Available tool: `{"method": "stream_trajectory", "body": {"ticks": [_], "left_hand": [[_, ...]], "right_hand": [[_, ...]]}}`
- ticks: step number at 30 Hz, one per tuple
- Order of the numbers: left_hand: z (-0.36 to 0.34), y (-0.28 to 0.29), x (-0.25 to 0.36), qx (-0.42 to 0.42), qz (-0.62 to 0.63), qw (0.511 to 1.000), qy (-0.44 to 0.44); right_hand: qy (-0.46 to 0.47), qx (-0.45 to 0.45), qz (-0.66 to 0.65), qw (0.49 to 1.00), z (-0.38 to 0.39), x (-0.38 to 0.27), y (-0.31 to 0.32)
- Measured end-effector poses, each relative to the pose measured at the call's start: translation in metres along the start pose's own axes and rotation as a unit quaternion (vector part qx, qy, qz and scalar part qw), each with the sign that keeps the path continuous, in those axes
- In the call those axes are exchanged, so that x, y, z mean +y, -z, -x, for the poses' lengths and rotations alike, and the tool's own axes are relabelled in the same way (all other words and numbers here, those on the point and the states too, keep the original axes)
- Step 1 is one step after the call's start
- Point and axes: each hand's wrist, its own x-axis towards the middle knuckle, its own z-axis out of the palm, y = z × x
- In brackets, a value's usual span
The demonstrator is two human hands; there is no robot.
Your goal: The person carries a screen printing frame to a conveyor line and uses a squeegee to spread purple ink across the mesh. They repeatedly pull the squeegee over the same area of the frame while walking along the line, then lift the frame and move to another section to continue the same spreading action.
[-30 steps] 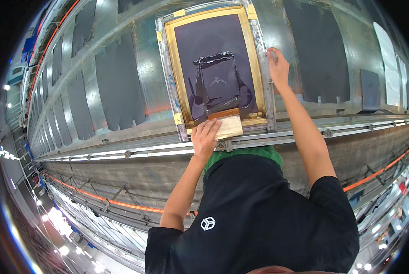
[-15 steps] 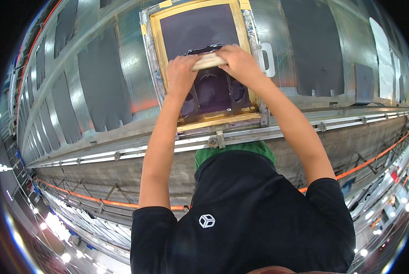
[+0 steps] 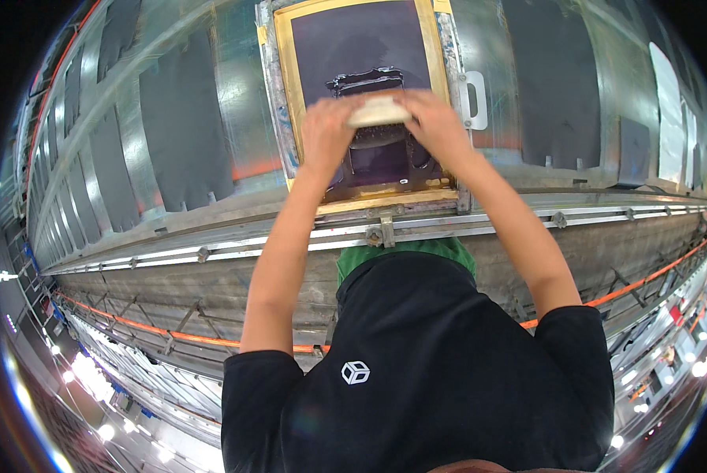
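Note:
A pale wooden squeegee (image 3: pixel 378 111) spans the space between my left hand (image 3: pixel 330 130) and my right hand (image 3: pixel 436 126), which both grip its ends, slightly blurred. It sits over a screen frame (image 3: pixel 440 67) with yellow-taped borders and a dark purple mesh (image 3: pixel 353 35). Glossy dark ink (image 3: pixel 377 162) lies on the mesh in a rough rectangular patch around and below the squeegee. A white handle (image 3: pixel 475 100) sticks out from the right side of the metal frame.
Grey sheets (image 3: pixel 181 126) lie in rows along the long metal table (image 3: pixel 247 118), with more at right (image 3: pixel 550 87) beside white strips (image 3: pixel 669 110). A rail with clamps (image 3: pixel 558 218) runs along the near edge; below it runs an orange bar (image 3: pixel 168 333).
My right hand has left the frame's side and joined my left on the squeegee. Both have moved up from the lower border onto the inked middle of the screen.

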Motion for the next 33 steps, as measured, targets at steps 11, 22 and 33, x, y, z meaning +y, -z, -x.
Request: {"method": "stream_trajectory", "body": {"ticks": [11,22,33], "left_hand": [[0.055,-0.006,0.024,-0.053,-0.012,0.999,0.004],[-0.005,-0.006,-0.006,0.010,0.011,1.000,0.027],[0.060,0.023,0.008,0.101,0.048,0.994,0.007]], "right_hand": [[-0.067,-0.051,-0.034,0.996,0.066,-0.019,-0.014],[-0.292,0.188,-0.067,0.935,0.027,0.116,0.027],[-0.274,0.210,-0.064,0.937,-0.025,0.064,0.046]]}}
